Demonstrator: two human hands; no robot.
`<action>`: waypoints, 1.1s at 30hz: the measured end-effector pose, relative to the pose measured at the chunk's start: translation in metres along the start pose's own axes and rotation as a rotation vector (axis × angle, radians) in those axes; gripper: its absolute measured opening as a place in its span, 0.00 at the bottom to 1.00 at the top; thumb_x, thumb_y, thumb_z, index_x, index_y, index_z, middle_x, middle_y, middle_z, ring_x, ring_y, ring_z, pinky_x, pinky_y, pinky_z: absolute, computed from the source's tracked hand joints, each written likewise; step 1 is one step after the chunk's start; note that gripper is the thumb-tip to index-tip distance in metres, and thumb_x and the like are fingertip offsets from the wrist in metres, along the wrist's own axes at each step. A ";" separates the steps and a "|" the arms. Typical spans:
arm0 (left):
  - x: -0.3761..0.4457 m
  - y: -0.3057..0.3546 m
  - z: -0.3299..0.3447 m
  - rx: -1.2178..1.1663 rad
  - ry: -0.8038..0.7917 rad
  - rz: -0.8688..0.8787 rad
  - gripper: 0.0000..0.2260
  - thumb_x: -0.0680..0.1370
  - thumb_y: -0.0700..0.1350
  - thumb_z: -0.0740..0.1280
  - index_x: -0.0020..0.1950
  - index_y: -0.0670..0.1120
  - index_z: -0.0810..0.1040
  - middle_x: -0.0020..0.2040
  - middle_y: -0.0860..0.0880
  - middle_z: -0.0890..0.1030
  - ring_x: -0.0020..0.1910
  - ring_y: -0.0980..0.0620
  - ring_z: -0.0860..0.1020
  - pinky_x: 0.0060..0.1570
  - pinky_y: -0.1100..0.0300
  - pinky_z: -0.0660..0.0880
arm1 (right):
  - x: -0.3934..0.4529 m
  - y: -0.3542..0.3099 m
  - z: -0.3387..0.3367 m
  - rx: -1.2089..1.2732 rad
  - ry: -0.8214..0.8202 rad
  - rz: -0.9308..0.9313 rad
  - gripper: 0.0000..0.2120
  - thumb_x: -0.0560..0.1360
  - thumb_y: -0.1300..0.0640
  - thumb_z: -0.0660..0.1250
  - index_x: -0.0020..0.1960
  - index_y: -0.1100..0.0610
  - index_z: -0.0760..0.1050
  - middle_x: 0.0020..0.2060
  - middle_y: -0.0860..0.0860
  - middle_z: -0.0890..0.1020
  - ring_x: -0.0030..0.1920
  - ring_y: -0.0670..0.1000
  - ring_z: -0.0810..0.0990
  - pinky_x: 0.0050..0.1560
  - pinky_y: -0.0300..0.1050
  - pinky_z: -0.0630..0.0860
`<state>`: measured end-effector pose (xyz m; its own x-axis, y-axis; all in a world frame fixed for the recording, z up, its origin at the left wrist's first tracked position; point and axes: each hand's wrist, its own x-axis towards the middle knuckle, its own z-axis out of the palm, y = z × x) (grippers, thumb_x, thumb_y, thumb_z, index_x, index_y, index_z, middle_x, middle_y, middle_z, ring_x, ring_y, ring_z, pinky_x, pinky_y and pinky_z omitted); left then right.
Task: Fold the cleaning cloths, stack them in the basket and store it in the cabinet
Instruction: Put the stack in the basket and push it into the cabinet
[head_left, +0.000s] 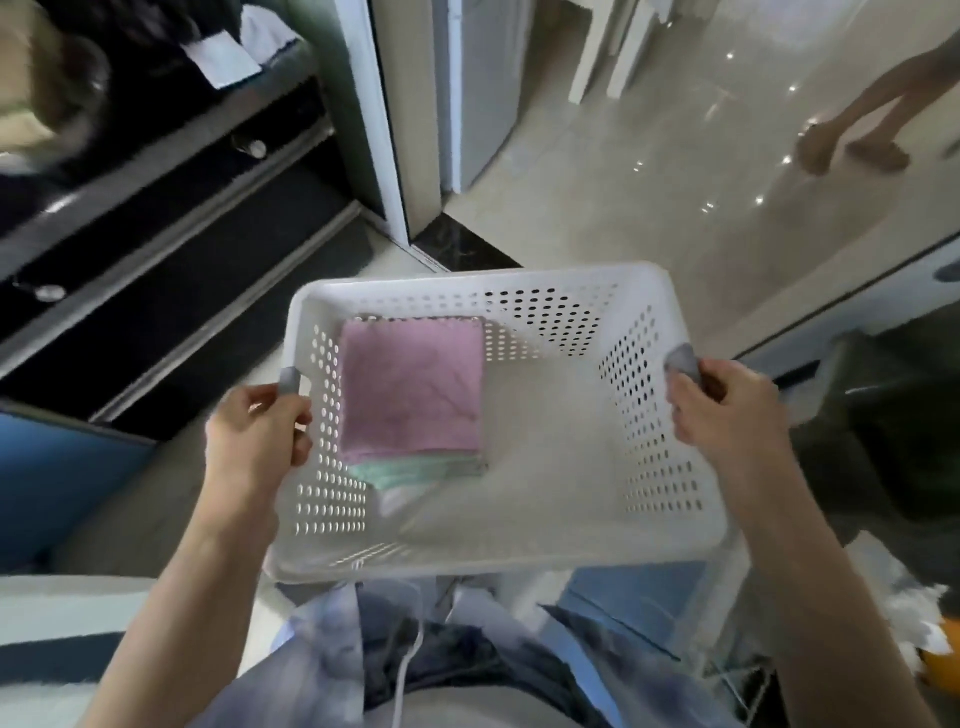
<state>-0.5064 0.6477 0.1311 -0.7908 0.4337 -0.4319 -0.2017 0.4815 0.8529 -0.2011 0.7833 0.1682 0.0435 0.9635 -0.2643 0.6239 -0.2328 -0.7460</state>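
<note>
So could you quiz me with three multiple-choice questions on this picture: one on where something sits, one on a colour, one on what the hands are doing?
1. Where in the basket does the stack of cloths sit?
A. On its left side
B. In its right corner
C. Draped over its rim

2. What colour is the top cloth?
A. Yellow
B. Pink
C. Black

3. What are the hands doing?
A. Both hang idle
B. One folds a cloth
C. Each grips a basket handle

Answers: 1 A, the stack lies near the left wall, the right part bare. 2 B, pink lies over a green cloth. 3 C, the left hand and right hand curl round the grey handles.
</note>
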 end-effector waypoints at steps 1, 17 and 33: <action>0.007 0.000 -0.005 -0.029 0.027 -0.011 0.08 0.73 0.38 0.66 0.52 0.40 0.76 0.30 0.48 0.72 0.24 0.53 0.67 0.24 0.62 0.66 | 0.011 -0.008 0.010 -0.002 -0.023 -0.016 0.08 0.78 0.54 0.64 0.50 0.58 0.77 0.35 0.54 0.80 0.33 0.50 0.77 0.40 0.48 0.77; 0.207 0.081 -0.107 -0.231 0.256 -0.015 0.12 0.74 0.36 0.66 0.57 0.37 0.74 0.33 0.46 0.73 0.25 0.54 0.67 0.23 0.63 0.66 | 0.136 -0.211 0.219 -0.109 -0.186 -0.344 0.16 0.67 0.46 0.60 0.38 0.60 0.74 0.30 0.61 0.77 0.32 0.63 0.76 0.39 0.61 0.77; 0.361 0.185 -0.125 -0.415 0.433 -0.066 0.08 0.72 0.35 0.66 0.51 0.38 0.74 0.29 0.48 0.71 0.22 0.54 0.68 0.22 0.63 0.65 | 0.292 -0.409 0.353 -0.349 -0.366 -0.668 0.12 0.78 0.53 0.58 0.37 0.57 0.65 0.31 0.52 0.71 0.33 0.55 0.72 0.30 0.44 0.66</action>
<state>-0.9013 0.7978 0.1699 -0.9150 0.0213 -0.4030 -0.3977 0.1216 0.9094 -0.7196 1.1128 0.1807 -0.6398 0.7661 -0.0605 0.6367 0.4844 -0.6000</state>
